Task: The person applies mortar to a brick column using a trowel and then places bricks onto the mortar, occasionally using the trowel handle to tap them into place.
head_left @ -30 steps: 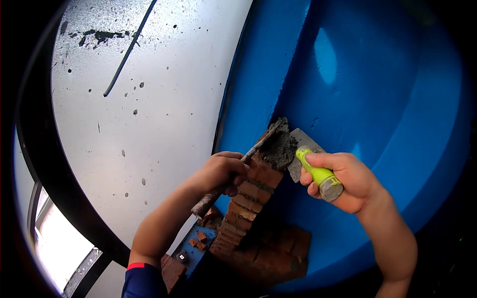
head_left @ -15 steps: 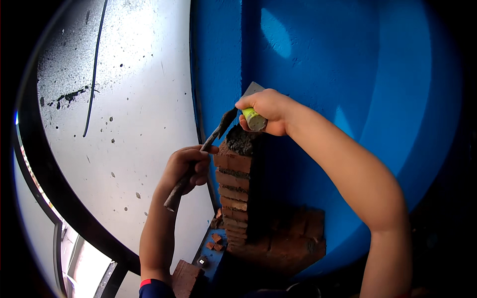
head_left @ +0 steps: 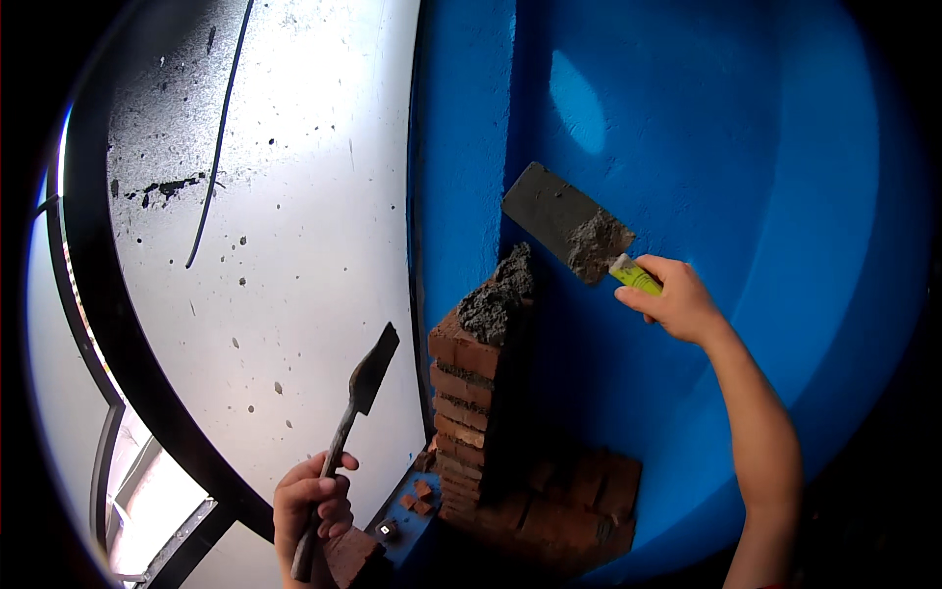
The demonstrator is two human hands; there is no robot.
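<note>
My left hand (head_left: 314, 496) is closed round the long handle of a narrow trowel (head_left: 373, 369), low on the left, its blade pointing up. In my right hand (head_left: 682, 299) is the yellow-green handle of a rectangular trowel (head_left: 549, 209). A lump of grey mortar (head_left: 597, 245) clings to that blade near the handle. Between my hands stands a narrow brick pillar (head_left: 461, 407) with mortar joints. More wet mortar (head_left: 496, 302) is heaped on its top course. Both blades are apart from the pillar.
A blue wall (head_left: 667, 118) rises behind and right of the pillar. To the left is a white, spattered panel (head_left: 294, 196) with a dark frame (head_left: 147, 363). Brick pieces (head_left: 417, 499) and a loose brick (head_left: 350, 557) lie low down. More bricks (head_left: 579, 501) sit in shadow.
My hands have separated: the left drew down and left with the narrow trowel, the right moved right and lower. The rectangular blade has turned, showing its face with mortar. The view has shifted slightly.
</note>
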